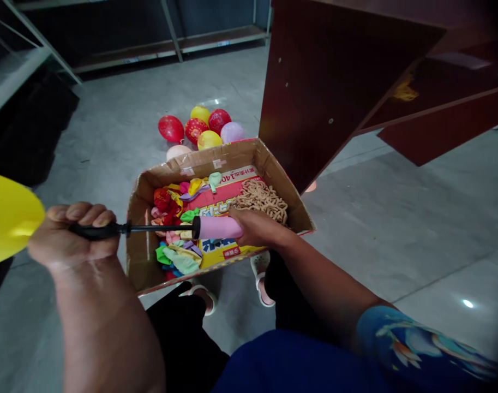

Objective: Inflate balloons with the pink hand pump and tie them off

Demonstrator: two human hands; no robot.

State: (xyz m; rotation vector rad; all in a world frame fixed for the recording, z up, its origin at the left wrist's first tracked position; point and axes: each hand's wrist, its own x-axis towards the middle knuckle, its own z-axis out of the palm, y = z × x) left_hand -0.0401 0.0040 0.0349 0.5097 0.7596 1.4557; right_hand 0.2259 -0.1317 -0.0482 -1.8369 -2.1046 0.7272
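Note:
A hand balloon pump (pixel 219 227) with a pink barrel and a black rod stretches sideways over the cardboard box (pixel 138 213). My left hand (pixel 79 232) is closed round its black end. My right hand (pixel 255 226) wraps the pink barrel. A yellow balloon (pixel 11 218), inflated and cut off by the left edge of the view, touches or sits just beside my left fist; its neck is hidden. Inside the box lie uninflated balloons (pixel 183 256) in many colours on the left and a heap of tan cord-like strands (pixel 263 199) on the right.
Several inflated balloons (pixel 195 131) rest on the floor beyond the box. A dark red wooden desk (pixel 314 98) stands at the right, close to the box. Metal shelving (pixel 171 49) runs along the back. My feet in white clogs (pixel 261 278) are under the box's near edge.

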